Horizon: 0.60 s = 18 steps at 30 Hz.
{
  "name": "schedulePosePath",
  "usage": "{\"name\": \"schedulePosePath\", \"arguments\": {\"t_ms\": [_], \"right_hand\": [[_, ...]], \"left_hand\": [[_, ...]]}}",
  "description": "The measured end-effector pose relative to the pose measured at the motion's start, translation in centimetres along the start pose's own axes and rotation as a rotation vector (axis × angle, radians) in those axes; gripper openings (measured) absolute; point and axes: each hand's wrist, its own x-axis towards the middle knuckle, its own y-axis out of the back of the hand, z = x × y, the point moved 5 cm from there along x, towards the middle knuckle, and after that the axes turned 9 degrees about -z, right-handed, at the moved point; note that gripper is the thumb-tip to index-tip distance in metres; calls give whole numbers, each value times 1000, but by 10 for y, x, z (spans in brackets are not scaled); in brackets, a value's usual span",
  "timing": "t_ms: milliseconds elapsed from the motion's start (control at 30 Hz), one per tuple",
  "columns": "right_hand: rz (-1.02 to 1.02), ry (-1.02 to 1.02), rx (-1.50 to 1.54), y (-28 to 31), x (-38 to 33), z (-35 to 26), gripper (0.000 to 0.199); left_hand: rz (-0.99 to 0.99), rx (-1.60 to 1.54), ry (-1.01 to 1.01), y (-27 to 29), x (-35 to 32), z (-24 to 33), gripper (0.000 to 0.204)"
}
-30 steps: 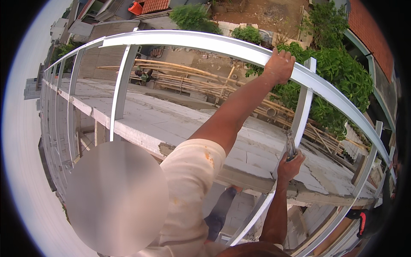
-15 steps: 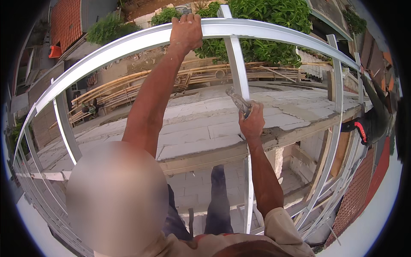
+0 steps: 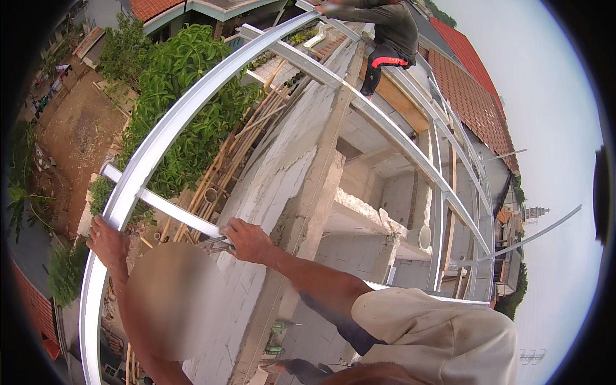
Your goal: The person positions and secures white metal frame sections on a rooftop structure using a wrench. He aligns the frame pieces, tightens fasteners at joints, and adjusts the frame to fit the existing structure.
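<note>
— Where is the left hand (image 3: 108, 242) sitting?

— It is wrapping round the long curved steel rail (image 3: 192, 106), fingers closed on it near its lower end, arm stretching up from below.

— And the right hand (image 3: 249, 240)?

— It is reaching out, elbow bent, clenching a metal hand tool (image 3: 212, 244) just under the short cross bar (image 3: 168, 210), beside the grey block wall (image 3: 282, 186)'s edge.
</note>
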Motion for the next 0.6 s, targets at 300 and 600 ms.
{"name": "schedulePosePath", "arguments": {"t_ms": [300, 600], "right_hand": [[-15, -1, 59, 17, -2, 1, 53], [-63, -26, 13, 18, -2, 3, 56]], "left_hand": [[102, 62, 7, 19, 1, 4, 67], [111, 57, 3, 23, 1, 4, 72]]}}
